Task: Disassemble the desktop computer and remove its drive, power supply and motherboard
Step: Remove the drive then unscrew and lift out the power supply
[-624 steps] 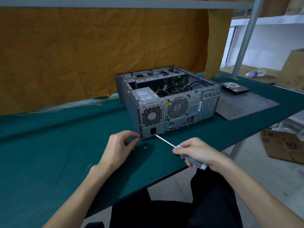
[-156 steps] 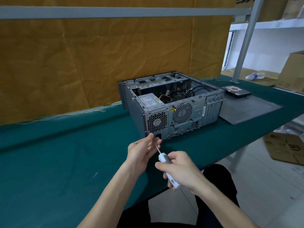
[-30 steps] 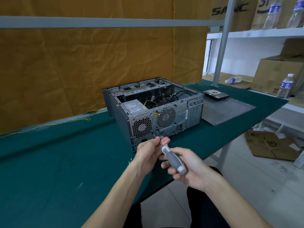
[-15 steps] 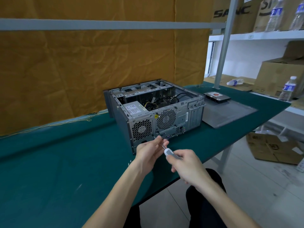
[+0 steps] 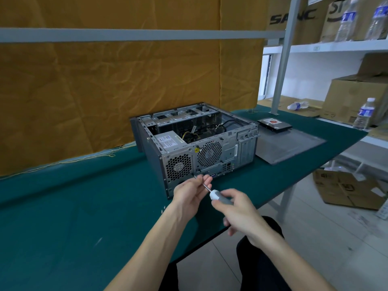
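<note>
The desktop computer lies on its side on the green worktop, side panel off, rear plate facing the person. The power supply sits in the near left corner of the case, cables running from it into the interior. A drive already lies out on the removed side panel, just right of the case.

The right hand grasps the screwdriver by its handle. The left hand pinches the shaft near the tip, which points at the rear plate beside the power supply fan grille.

Judgement: a power supply fixing screw is being addressed. The tip should seat squarely in the screw head, the shaft held in line with the screw, with firm inward pressure while turning, and the left fingers ready to catch the screw. Whether the tip is engaged cannot be told.
</note>
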Motion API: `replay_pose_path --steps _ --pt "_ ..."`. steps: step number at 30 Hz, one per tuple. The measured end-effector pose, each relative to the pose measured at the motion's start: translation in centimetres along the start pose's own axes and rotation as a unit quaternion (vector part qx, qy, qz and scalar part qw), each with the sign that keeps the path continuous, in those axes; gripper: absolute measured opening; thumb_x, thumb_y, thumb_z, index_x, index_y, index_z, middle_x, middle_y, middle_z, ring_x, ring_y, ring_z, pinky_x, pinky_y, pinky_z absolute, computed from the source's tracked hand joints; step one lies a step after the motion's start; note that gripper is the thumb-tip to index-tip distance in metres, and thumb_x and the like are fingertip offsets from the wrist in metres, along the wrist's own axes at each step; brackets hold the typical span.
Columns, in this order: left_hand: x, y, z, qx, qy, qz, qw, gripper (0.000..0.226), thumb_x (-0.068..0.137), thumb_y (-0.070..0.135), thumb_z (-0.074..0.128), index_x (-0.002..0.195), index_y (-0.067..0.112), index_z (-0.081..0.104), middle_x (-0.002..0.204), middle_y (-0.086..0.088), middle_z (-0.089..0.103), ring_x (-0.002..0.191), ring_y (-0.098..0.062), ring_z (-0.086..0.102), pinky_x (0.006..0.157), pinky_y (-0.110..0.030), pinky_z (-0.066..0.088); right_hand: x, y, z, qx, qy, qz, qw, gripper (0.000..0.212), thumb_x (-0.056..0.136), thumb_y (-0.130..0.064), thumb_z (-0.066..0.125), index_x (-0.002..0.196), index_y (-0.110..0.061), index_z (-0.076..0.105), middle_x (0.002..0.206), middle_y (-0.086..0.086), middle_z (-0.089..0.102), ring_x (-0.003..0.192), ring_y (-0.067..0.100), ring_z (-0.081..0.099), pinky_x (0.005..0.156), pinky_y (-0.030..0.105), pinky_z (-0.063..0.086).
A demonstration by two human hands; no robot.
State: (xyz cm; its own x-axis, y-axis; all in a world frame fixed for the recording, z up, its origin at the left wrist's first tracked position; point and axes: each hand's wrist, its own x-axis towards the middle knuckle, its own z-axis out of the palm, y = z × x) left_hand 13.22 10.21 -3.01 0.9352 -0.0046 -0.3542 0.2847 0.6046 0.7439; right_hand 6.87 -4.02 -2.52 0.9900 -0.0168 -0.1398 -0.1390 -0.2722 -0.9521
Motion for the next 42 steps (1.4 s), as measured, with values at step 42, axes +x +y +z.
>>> replay_pose_path --steps 42 --pt "-0.1 0.3 0.1 -0.062 0.025 -0.005 0.998 0.016 0.103 0.006 0.054 0.109 -0.007 0.062 0.109 -0.021 0.073 0.087 -0.024 0.075 0.067 -0.029 0.061 -1.0 0.0 1.1 -0.270 0.084 -0.111 0.953 0.016 0.088 -0.036 0.070 0.093 -0.022 0.065 0.068 -0.002 0.065 0.060 0.020 0.060 0.052 0.034 0.043"
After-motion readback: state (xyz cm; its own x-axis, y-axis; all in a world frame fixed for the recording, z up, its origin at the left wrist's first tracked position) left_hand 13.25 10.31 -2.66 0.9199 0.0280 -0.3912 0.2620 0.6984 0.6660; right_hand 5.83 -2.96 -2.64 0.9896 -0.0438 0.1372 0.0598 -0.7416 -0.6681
